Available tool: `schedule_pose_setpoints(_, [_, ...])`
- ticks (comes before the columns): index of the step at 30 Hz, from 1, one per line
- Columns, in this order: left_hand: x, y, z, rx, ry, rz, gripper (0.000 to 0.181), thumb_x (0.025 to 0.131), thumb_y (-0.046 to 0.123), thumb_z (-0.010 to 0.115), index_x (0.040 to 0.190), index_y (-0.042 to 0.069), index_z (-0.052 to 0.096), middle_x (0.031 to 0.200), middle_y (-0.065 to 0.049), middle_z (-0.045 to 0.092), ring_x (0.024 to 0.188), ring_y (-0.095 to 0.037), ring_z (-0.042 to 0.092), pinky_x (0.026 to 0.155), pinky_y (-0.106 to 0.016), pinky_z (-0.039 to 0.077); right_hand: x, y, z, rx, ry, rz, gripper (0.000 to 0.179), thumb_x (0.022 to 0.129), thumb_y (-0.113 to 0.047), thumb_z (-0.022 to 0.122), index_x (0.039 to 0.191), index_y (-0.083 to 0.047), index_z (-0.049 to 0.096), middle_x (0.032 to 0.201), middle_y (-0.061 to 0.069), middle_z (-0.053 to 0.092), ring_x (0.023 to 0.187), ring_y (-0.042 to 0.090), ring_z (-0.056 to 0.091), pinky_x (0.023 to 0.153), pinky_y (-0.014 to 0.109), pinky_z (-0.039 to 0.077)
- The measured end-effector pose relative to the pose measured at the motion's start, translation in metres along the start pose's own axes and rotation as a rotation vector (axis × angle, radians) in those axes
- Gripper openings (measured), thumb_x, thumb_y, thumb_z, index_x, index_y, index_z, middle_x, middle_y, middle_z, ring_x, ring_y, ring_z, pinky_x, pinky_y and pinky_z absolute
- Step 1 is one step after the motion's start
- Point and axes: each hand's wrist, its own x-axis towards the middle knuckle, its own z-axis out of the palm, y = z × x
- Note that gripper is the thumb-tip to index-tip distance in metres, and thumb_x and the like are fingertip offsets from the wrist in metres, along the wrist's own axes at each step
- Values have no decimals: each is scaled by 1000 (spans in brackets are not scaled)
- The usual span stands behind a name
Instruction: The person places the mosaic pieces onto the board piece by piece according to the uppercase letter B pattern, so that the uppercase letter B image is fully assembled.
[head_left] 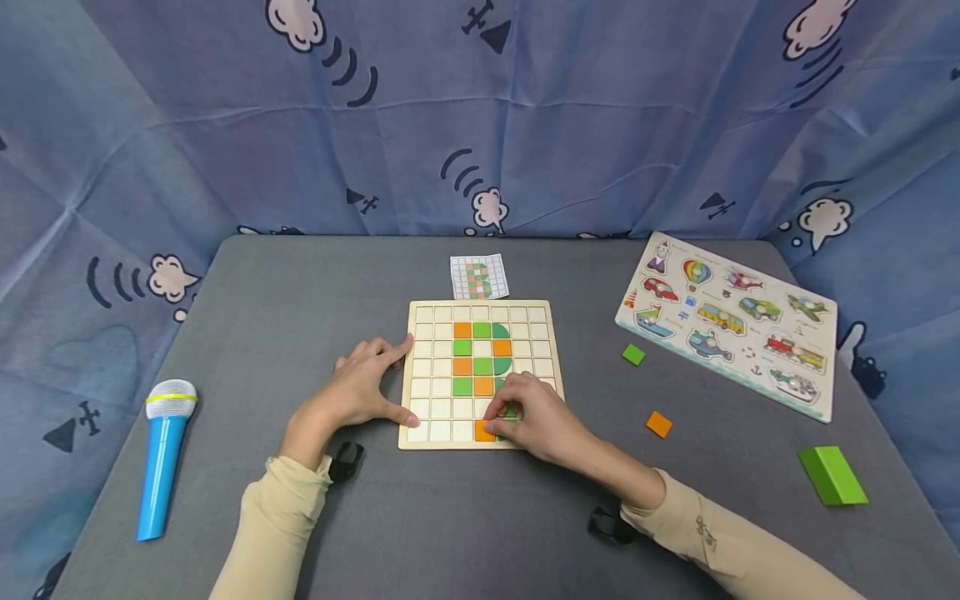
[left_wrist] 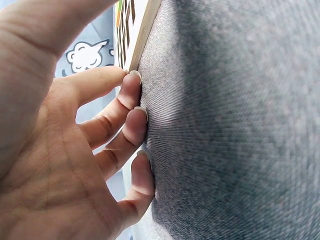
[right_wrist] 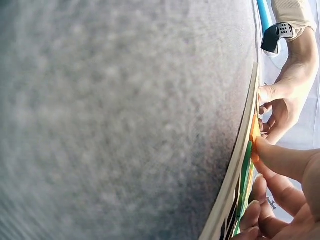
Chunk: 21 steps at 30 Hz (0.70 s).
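A wooden grid board (head_left: 428, 408) lies flat on the table, with orange, green and rounded dark-green tiles in its middle columns. My left hand (head_left: 356, 385) spreads along the board's left edge, thumb by the lower corner and index finger higher up; in the left wrist view its other fingertips (left_wrist: 135, 125) rest on the cloth. Near the board's front edge, my right hand (head_left: 542, 418) pinches an orange square tile (head_left: 483, 431) between thumb and fingers, at the bottom row. Seen from the right wrist, that orange tile (right_wrist: 255, 132) is tilted up from the board. The hand hides some cells.
A small pattern card (head_left: 478, 277) lies behind the board. Right of it are a loose green tile (head_left: 633, 355), an orange tile (head_left: 659, 425), a green block (head_left: 832, 476) and a picture puzzle board (head_left: 731, 325). A blue toy microphone (head_left: 162, 467) lies at left.
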Motion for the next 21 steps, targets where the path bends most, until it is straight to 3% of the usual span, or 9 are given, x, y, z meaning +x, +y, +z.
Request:
schedule_pose_setpoints(6, [0,0,0,5,1,3,125,68,46,100,168,15,33,130,-11,56,121,-31,47,98,-56,33,-2,1,-1,-14,17,2,18,81,-9,92,82,-17,75,82,-2,63,82,14,52,76,28,42])
schedule_pose_setpoints(12, [-1,2,0,7,-4,6,124,68,46,100,168,14,33,130,-11,55,122,-31,47,97,-55,33,-19,7,-11,23,38,19,22,80,-12,93,93,-14,74,93,1,63,90,19,50,80,31,42])
schedule_pose_setpoints(21, [-1,1,0,11,7,13,124,68,46,100,168,14,34,128,-10,56,121,-31,48,96,-55,33,-45,29,-38,0,70,149,32,80,-24,95,104,-17,74,115,5,63,104,23,46,87,40,39])
